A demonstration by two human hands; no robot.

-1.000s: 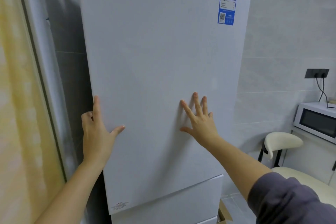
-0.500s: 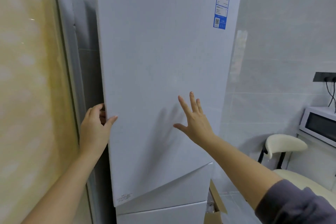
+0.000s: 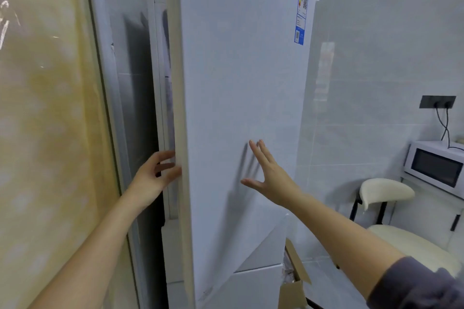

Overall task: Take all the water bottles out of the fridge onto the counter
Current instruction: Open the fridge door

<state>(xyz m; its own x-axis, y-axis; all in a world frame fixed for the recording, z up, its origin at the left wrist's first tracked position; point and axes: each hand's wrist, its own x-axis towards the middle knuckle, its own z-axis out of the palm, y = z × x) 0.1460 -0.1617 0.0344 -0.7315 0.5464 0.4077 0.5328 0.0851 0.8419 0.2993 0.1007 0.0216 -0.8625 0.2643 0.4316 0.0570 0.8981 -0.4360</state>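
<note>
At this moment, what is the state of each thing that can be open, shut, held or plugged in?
upper fridge door: partly open, left edge away from the cabinet
lower fridge door: shut
left hand: grips the upper door's left edge
right hand: open, fingers straight, at the door's front
microwave: door shut
cardboard box: flaps open
wall socket: cables plugged in

The tall white fridge stands upright, its upper door swung partly open; the narrow gap perhaps shows shelving.
</note>
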